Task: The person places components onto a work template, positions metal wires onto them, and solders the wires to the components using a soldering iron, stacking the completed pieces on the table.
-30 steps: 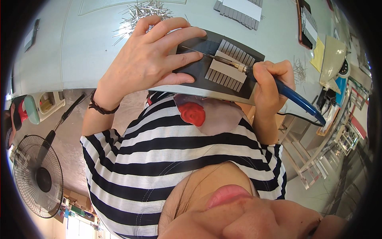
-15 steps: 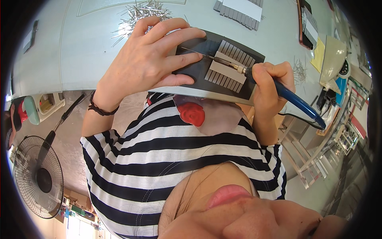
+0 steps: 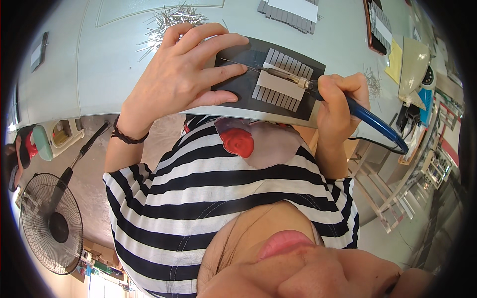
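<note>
My right hand (image 3: 339, 107) is closed around a soldering iron (image 3: 376, 122) with a blue handle. Its metal tip points left, across a row of narrow grey strips (image 3: 284, 58) with a pale band (image 3: 282, 85) over their middle. The strips lie on a dark flat board (image 3: 244, 92) near the table edge. My left hand (image 3: 181, 77) rests on the board's left part, fingers spread and stretched. One fingertip is at a thin metal wire (image 3: 230, 61) close to the iron's tip. What exactly the tip touches is too small to tell.
A loose pile of thin metal pins (image 3: 171, 22) lies beyond my left hand, with a smaller scatter (image 3: 372, 82) at right. More grey strips (image 3: 285, 22) lie at the far side. A yellow paper (image 3: 394, 60) is at far right. A black fan (image 3: 58, 226) stands at lower left.
The whole view has shifted slightly. The iron's tip sits a little farther left and higher over the strips' left end. Both hands keep their hold and pose.
</note>
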Tool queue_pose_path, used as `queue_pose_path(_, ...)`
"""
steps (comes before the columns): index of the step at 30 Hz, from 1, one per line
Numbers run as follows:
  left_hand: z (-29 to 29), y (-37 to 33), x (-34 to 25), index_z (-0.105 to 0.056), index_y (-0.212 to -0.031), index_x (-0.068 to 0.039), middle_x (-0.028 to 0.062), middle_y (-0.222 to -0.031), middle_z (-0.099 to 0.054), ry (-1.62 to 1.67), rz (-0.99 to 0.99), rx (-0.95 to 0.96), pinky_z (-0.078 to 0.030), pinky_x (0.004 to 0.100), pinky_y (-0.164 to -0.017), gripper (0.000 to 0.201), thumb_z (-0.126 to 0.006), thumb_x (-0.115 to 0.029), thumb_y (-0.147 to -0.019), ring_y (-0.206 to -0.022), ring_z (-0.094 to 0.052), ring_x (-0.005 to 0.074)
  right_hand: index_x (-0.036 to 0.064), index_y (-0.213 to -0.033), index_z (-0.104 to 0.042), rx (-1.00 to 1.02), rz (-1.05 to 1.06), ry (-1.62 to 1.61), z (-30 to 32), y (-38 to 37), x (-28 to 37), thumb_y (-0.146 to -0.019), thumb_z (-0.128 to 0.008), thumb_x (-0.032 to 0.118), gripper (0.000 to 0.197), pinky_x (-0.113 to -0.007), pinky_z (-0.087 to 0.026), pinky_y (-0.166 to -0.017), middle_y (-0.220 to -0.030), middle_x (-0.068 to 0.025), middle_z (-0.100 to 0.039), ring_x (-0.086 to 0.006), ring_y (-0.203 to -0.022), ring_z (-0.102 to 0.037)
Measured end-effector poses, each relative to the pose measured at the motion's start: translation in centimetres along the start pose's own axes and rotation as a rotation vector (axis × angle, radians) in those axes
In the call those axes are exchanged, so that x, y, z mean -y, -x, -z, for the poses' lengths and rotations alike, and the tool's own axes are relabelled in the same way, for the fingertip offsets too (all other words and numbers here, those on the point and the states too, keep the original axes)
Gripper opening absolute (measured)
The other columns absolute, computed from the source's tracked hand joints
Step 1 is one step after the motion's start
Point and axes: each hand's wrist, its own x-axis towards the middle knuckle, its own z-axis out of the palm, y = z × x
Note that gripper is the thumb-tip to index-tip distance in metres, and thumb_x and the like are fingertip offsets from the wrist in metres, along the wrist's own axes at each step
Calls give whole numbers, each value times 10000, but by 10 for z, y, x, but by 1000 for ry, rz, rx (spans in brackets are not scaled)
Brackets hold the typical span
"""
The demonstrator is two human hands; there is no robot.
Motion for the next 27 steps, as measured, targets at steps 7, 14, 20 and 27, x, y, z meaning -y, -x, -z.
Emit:
queue_pose_path(7,-2,1,-2,-739,-1180,-227,29,-1385,-601,-27,21,4,-387,450,-999,471,-674,-544,-837,-1219,-529,279,30,-791,-503,61,21,-17,1,1,-3,-864,-696,-93,241,-223,-286,-509,-621,11,-509,-29,-555,-397)
queue_pose_path(14,0,1,-1,-740,-1173,-232,25,-1389,-604,-46,-1,8,-388,442,-995,468,-668,-551,-838,-1213,-537,275,29,-791,-502,77,29,-8,1,0,-2,-866,-688,-99,238,-223,-280,-507,-616,13,-503,-26,-549,-388)
queue_pose_path(20,1,2,-1,-741,-1178,-234,26,-1389,-606,-61,-2,9,-390,436,-988,460,-657,-545,-849,-1212,-540,269,26,-795,-505,101,48,2,-1,1,-4,-868,-689,-103,237,-211,-289,-501,-609,14,-513,-18,-547,-396)
queue_pose_path(27,0,2,-1,-740,-1180,-232,23,-1385,-608,-57,-2,3,-391,433,-990,469,-649,-552,-851,-1214,-541,268,21,-796,-506,119,58,12,-2,0,-7,-870,-692,-100,234,-206,-291,-488,-608,7,-533,-14,-541,-402)
